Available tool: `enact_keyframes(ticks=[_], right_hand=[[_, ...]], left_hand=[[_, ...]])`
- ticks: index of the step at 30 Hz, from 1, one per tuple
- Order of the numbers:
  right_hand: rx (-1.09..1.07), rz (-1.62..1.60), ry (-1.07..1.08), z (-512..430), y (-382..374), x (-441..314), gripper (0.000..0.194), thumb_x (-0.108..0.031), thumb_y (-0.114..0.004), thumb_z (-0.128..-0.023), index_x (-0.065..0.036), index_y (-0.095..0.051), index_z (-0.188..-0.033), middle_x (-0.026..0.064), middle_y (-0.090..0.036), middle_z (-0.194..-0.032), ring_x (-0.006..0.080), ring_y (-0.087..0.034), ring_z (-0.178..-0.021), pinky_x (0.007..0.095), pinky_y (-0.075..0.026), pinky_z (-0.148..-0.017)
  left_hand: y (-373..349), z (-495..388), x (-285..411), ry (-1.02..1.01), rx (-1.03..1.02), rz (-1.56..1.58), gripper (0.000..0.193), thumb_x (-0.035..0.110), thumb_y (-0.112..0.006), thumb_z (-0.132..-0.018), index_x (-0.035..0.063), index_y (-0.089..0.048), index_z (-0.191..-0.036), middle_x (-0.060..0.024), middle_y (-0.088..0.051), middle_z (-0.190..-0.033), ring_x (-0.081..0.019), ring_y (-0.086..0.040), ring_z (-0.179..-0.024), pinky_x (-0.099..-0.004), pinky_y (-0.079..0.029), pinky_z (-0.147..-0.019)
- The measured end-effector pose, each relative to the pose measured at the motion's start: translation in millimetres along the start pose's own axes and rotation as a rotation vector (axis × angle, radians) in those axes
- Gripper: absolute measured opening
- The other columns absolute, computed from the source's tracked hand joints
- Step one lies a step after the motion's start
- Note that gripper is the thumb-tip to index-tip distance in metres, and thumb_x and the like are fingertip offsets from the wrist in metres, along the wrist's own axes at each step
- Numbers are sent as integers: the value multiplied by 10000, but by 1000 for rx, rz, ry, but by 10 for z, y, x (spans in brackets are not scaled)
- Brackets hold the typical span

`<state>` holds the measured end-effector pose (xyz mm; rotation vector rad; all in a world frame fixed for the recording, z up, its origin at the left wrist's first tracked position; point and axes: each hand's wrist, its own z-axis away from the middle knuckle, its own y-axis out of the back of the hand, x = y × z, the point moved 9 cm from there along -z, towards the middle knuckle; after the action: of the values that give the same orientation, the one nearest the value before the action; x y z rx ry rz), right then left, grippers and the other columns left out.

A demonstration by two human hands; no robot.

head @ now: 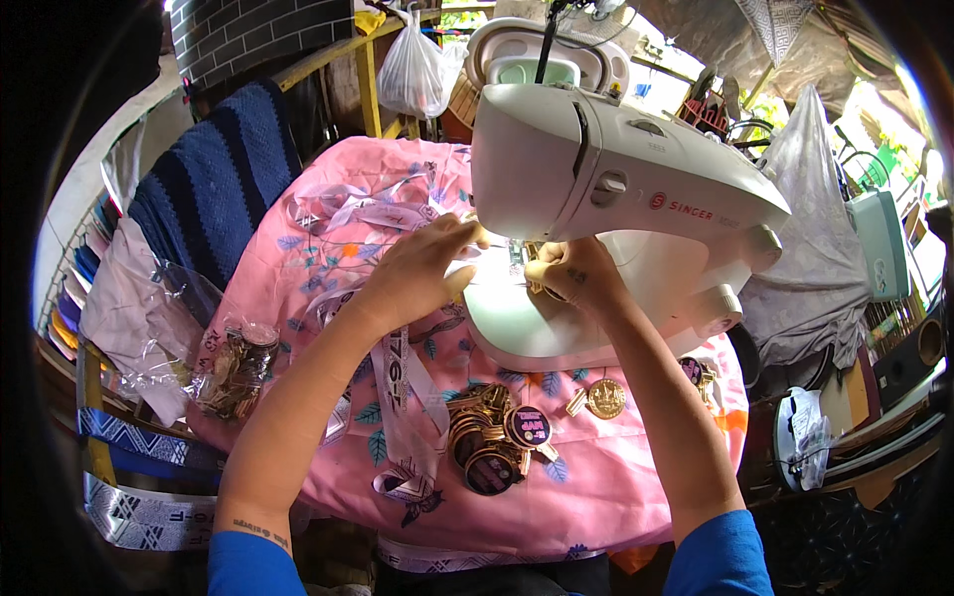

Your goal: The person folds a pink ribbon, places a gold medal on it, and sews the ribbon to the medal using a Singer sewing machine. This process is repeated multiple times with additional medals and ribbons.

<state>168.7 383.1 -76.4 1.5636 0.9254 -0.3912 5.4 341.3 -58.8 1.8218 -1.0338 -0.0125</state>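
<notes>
A white Singer sewing machine [633,171] stands on a table with a pink floral cloth [596,484]. My right hand [577,272] pinches a gold-coloured medal [535,276] just right of the lit presser foot [516,257]. Left of the foot is my left hand [436,261], thumb and fingers apart over white ribbon; whether it grips the ribbon cannot be told. Printed white ribbon [406,372] trails down the cloth below it. Nearer me lies a pile of gold-rimmed medals [477,439], and one loose gold medal [606,398] rests to their right.
A clear plastic bag of metal pieces [242,365] lies at the cloth's left edge. More printed ribbon [358,208] is heaped behind my left hand. Blue striped fabric [216,171] hangs at the left. A few medals [693,369] sit beyond my right forearm. A grey cover [805,246] drapes something at the right.
</notes>
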Motion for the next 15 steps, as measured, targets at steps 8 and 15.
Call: enact_keyframes(ticks=[8, 15], right_hand=[[-115, 52, -123, -124, -103, 228, 508, -240, -771, -617, -78, -614, -1072, 125, -675, -905, 300, -648, -878, 382, -492, -773], [-138, 9, -97, -155, -138, 238, 546, -250, -782, -613, -72, -615, -1101, 140, -678, -937, 304, -652, -893, 383, -495, -795]], left_hand=[[-85, -38, 128, -212, -74, -32, 322, 46, -642, -735, 166, -682, -1032, -56, -679, -1043, -276, -653, -870, -368, -520, -756], [-152, -22, 172, -179, -166, -219, 387, 57, -640, -744, 224, -693, -1089, -45, -697, -994, -250, -666, -837, -368, -527, -722]])
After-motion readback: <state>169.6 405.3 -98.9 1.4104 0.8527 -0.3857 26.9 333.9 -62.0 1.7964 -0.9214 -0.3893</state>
